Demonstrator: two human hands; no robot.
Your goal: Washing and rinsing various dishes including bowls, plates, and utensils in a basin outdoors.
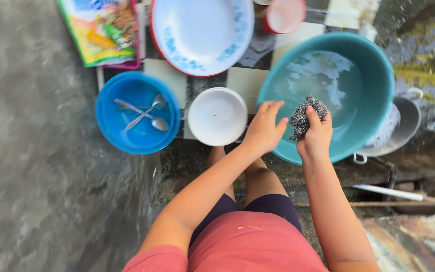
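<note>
My right grip (316,135) clamped on steel scourer (305,117) over teal basin (378,65) near rim, left grip (265,128) apart beside it, white bowl (217,116) just left

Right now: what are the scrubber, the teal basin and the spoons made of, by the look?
Scrubber in the right hand: probably steel wool, a grey tangle of glinting wire. Teal basin: likely plastic, one even colour with a smooth moulded rim and soft sheen. Spoons in the blue bowl: metal, likely stainless, silvery with bright reflections.
</note>
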